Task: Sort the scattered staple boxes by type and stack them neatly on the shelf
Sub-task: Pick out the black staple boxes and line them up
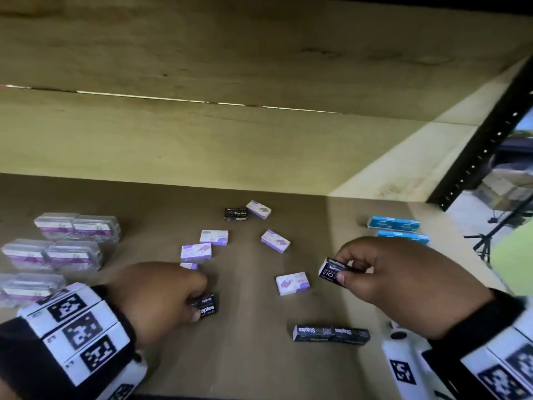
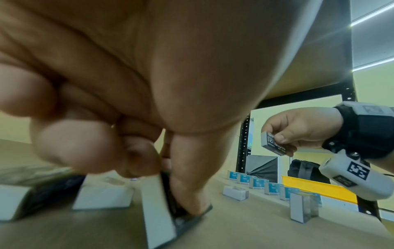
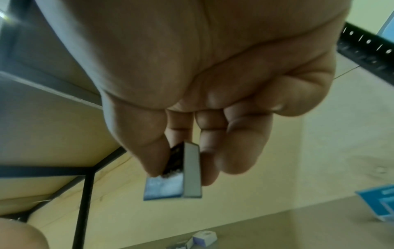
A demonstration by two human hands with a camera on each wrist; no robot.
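Note:
My left hand [image 1: 184,295] pinches a black staple box [image 1: 206,306] that sits on the shelf board [image 1: 245,370]; the left wrist view shows thumb and fingers gripping that box [image 2: 162,217]. My right hand [image 1: 346,269] holds another black staple box [image 1: 331,270] in the air between thumb and fingers, the same box [image 3: 181,176] up close in the right wrist view. Two black boxes [image 1: 331,333] lie end to end near the front. One more black box [image 1: 236,214] lies at the back. Several purple-and-white boxes [image 1: 196,252] are scattered mid-shelf.
Clear-wrapped purple packs [image 1: 76,228] are grouped at the left. Blue boxes [image 1: 393,223] stand in rows at the right, by the black shelf post [image 1: 478,157]. The upper shelf board [image 1: 230,53] hangs low overhead. A yellow bin [image 2: 319,187] sits beyond the right edge.

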